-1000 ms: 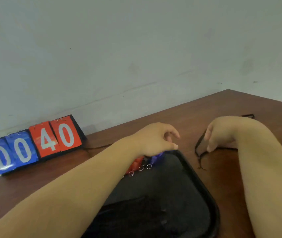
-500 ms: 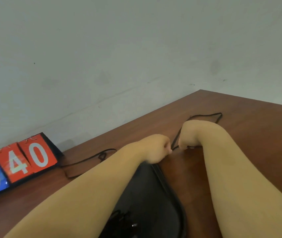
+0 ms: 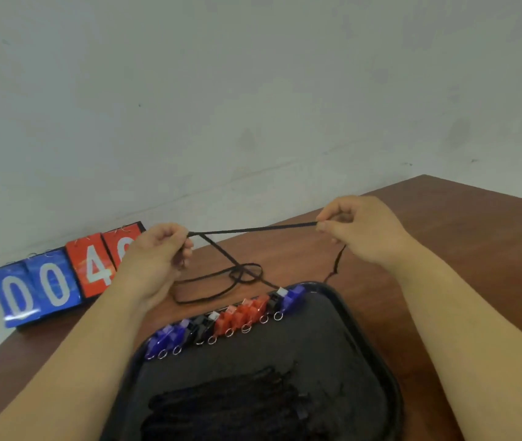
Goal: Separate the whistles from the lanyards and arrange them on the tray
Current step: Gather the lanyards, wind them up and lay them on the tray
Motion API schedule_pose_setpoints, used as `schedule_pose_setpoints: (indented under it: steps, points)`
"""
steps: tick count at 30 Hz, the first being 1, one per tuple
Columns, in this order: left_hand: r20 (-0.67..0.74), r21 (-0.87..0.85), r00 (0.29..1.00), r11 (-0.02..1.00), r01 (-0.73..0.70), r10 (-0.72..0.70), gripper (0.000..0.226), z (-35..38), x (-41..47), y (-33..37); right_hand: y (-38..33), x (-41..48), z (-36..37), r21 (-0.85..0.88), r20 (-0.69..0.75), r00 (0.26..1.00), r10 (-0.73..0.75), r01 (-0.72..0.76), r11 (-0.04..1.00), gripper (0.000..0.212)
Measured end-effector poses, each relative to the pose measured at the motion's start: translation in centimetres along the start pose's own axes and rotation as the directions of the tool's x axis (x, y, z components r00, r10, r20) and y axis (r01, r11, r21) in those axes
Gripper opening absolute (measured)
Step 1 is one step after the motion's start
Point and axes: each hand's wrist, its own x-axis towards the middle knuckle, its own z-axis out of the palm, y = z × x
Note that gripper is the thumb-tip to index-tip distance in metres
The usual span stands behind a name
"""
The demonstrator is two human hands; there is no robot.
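Above a brown table (image 3: 476,224), L hand (image 3: 158,256) & R hand (image 3: 361,230) each pinched a black lanyard (image 3: 253,230), pulled taut btw them; its slack lay looped on the table. Blue, black & red whistles (image 3: 240,315) lined the far edge of a black tray (image 3: 301,342), w/ piled lanyards (image 3: 237,402) nearer. Flip scoreboard (image 3: 46,288) at left.

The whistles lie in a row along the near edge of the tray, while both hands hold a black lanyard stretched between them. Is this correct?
Not fully. The head view shows the whistles in a row along the far edge of the tray, not the near edge. The rest is right: the left hand and the right hand hold the black lanyard stretched between them.
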Motion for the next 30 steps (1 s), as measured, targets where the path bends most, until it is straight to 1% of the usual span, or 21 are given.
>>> schedule_pose_setpoints:
  steps: [3, 7, 9, 11, 13, 15, 18, 20, 25, 30]
  points:
    - [-0.052, -0.221, 0.991, 0.969, 0.112, -0.126, 0.015, -4.7, -1.4, -2.7, -0.1, -0.1, 1.0, -0.033, -0.009, 1.0, 0.008, -0.008, 0.999, 0.002]
    - [-0.099, -0.459, 0.973, 0.877, 0.139, -0.206, 0.034, -9.5, -2.4, -5.2, 0.2, -0.4, 2.9, -0.076, 0.065, 0.998, 0.023, -0.018, 0.997, 0.004]
    - [-0.095, -0.54, 0.97, 0.83, 0.14, -0.225, 0.026, -11.0, -2.6, -5.7, 0.4, -0.4, 3.8, -0.086, 0.076, 0.997, 0.026, -0.019, 0.996, 0.005]
    - [-0.083, -0.578, 0.971, 0.804, 0.137, -0.225, 0.017, -11.9, -2.7, -6.0, 0.5, -0.3, 4.3, -0.08, 0.071, 0.997, 0.024, -0.018, 0.997, 0.008]
    - [-0.084, -0.564, 0.971, 0.814, 0.139, -0.224, 0.022, -12.5, -2.6, -6.1, 0.7, -0.3, 4.5, -0.058, 0.065, 0.997, 0.031, -0.027, 0.998, 0.011]
    - [-0.091, -0.527, 0.967, 0.835, 0.157, -0.239, 0.031, -12.8, -2.6, -6.2, 0.8, -0.3, 4.5, -0.041, 0.065, 0.997, 0.045, -0.043, 0.998, 0.009]
    - [-0.134, -0.441, 0.955, 0.879, 0.181, -0.264, 0.025, -13.1, -2.5, -6.5, 1.4, -0.2, 4.7, -0.017, 0.064, 0.996, 0.067, -0.066, 0.998, 0.011]
    - [-0.19, -0.393, 0.941, 0.9, 0.188, -0.28, 0.023, -13.4, -2.3, -6.9, 1.6, -0.2, 5.1, -0.019, 0.075, 0.995, 0.066, -0.065, 0.998, 0.012]
    - [-0.326, -0.382, 0.888, 0.905, 0.19, -0.324, 0.02, -13.5, -2.4, -7.3, 1.4, -0.4, 5.7, -0.022, 0.107, 0.992, 0.068, -0.066, 0.998, 0.01]
    - [-0.406, -0.326, 0.861, 0.929, 0.175, -0.305, 0.016, -13.4, -2.5, -7.6, 1.3, -0.6, 5.8, -0.121, 0.196, 0.98, 0.029, -0.005, 0.993, 0.016]
